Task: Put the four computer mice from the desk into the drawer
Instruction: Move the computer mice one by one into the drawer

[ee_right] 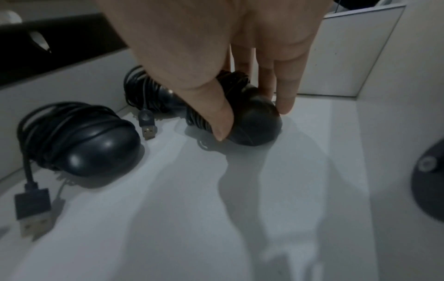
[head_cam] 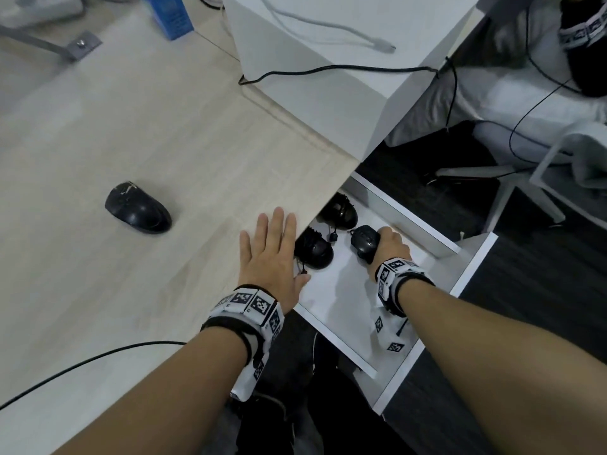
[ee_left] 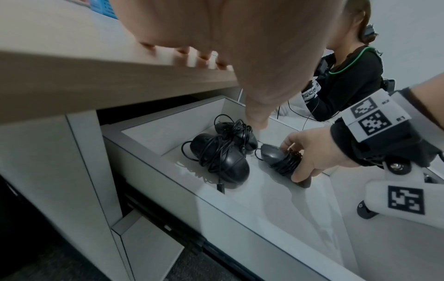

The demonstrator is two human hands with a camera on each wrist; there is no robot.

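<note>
A white drawer [head_cam: 437, 244] stands pulled out under the desk edge. Two black mice with cables wound round them lie inside: one near the front left [head_cam: 313, 247] [ee_right: 96, 152] and one further back [head_cam: 340, 210] [ee_left: 242, 131]. My right hand [head_cam: 386, 247] [ee_right: 247, 114] grips a third cable-wrapped black mouse [head_cam: 364, 241] [ee_left: 278, 157] [ee_right: 254, 123], low on the drawer floor. A fourth black mouse [head_cam: 138, 208] lies on the light wood desk [head_cam: 164, 133]. My left hand [head_cam: 272, 251] rests flat on the desk edge, fingers straight.
A white box [head_cam: 345, 44] with a white cable on top sits at the desk's back right. A black cable [head_cam: 82, 362] runs over the near desk. Another person [ee_left: 348, 72] sits to the right beside a chair base [head_cam: 512, 192]. A blue box [head_cam: 170, 14] stands far back.
</note>
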